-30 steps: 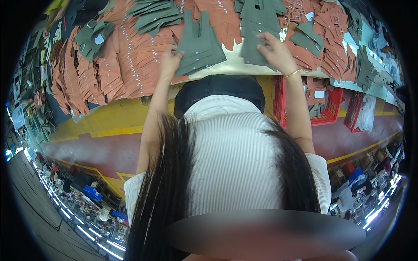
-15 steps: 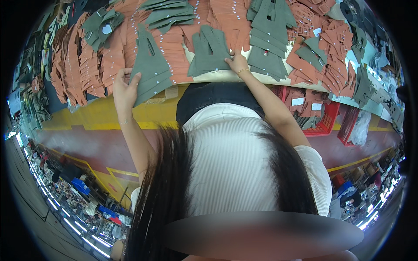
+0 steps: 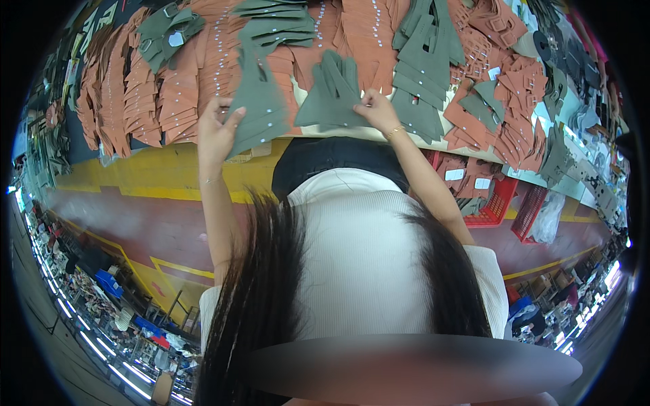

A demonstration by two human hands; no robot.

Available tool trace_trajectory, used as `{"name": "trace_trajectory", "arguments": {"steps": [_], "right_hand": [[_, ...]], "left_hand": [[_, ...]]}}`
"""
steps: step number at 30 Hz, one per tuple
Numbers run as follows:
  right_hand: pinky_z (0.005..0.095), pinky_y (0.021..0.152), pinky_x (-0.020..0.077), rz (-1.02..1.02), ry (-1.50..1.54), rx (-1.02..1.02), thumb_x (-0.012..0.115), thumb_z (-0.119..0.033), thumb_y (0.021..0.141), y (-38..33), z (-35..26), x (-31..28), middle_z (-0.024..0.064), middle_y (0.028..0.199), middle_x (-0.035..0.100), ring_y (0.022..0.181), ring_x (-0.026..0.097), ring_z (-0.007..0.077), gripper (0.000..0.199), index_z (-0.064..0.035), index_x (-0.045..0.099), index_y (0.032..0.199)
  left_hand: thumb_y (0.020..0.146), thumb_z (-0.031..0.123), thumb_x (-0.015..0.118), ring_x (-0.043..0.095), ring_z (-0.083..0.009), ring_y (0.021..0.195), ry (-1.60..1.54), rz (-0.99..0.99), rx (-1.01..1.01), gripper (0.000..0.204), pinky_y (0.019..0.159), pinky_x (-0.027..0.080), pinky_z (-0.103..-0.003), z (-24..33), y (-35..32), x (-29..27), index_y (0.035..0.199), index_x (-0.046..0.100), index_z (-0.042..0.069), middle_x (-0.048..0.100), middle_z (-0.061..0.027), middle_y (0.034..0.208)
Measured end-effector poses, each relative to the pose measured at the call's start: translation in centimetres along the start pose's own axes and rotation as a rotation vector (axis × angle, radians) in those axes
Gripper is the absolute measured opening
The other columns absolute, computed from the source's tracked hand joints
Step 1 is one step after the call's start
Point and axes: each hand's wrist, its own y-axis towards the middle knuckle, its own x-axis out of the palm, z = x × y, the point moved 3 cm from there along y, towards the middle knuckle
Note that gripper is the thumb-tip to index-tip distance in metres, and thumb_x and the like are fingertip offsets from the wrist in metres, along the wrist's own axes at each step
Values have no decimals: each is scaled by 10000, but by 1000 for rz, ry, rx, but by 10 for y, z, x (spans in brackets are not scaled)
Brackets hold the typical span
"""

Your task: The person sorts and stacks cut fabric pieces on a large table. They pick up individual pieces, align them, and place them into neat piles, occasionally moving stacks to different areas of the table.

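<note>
Since half a second ago both hands have risen. The left hand (image 3: 218,132) pinches an olive-green cut leather panel (image 3: 258,108) at 11 o'clock; the right hand (image 3: 379,111) pinches a fanned stack of green leather pieces (image 3: 332,91) at 12. Grip edges lightly (creases show). Rust-orange leather pieces (image 3: 203,61) cover the pale worktable (image 3: 467,145); a red crate (image 3: 497,203) sits at 3 o'clock.

Bright, even light across the upper half of the frame; no hard shadows, no glare on the flat pieces there. Strong fisheye bend, with straight edges curving toward a black rim. Lower left shows small bright streaks; a smeared, blurred oval sits bottom centre.
</note>
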Motion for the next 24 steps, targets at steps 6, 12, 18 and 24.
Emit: {"name": "trace_trajectory", "arguments": {"steps": [6, 12, 18, 24], "right_hand": [[211, 544, 357, 159, 178, -8, 687, -75, 738, -28, -45, -108, -49, 673, 465, 608, 418, 46, 222, -88, 467, 724], [179, 529, 304, 371, 217, -68, 690, -64, 777, -53, -83, -174, -62, 683, 445, 609, 384, 12, 235, -72, 458, 738], [167, 526, 288, 359, 225, -52, 685, -50, 781, -64, -100, -168, -72, 682, 424, 602, 365, 3, 253, -72, 435, 744], [170, 543, 310, 152, 315, -117, 669, -17, 791, -48, -133, -129, -58, 766, 437, 654, 379, -2, 254, -78, 423, 769]], "left_hand": [[814, 72, 675, 562, -110, 890, -321, -190, 44, 229, 789, 451, -250, -1, 26, 59, 979, 539, -11, 615, -67, 938], [781, 103, 708, 566, -137, 821, -245, -263, -50, 262, 725, 454, -267, -88, 80, 153, 970, 556, 2, 614, -72, 908], [754, 132, 716, 572, -199, 813, 24, -32, 18, 329, 737, 454, -305, -144, 92, 178, 1003, 555, -10, 604, -112, 888], [841, 317, 628, 556, -235, 966, 185, 92, 145, 423, 826, 452, -394, -83, 68, 154, 1132, 528, 26, 583, -127, 1051]]}}
